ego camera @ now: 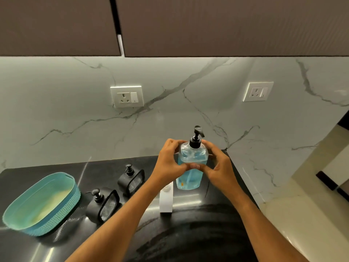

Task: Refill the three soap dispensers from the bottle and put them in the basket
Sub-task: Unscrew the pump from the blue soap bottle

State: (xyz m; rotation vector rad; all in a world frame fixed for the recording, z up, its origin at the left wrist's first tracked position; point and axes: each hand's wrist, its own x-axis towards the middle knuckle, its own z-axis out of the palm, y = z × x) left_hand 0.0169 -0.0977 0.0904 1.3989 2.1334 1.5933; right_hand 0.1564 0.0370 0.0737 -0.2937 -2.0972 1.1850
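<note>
A clear bottle (pixel 189 178) of blue soap with a black pump top stands upright on the black counter (pixel 188 233). My left hand (pixel 169 163) grips its left shoulder and my right hand (pixel 215 163) grips its right shoulder, thumbs meeting in front. A white dispenser (pixel 166 200) without a pump stands just in front of the bottle, partly hidden by my left forearm. Two black dispensers (pixel 103 204) (pixel 131 179) with pumps stand to the left. A teal basket (pixel 41 203) lies at the far left, holding none of them.
A marble backsplash with two wall sockets (pixel 127 96) (pixel 258 91) rises behind the counter. Brown cabinets hang above. The counter ends at the right, where a pale floor shows.
</note>
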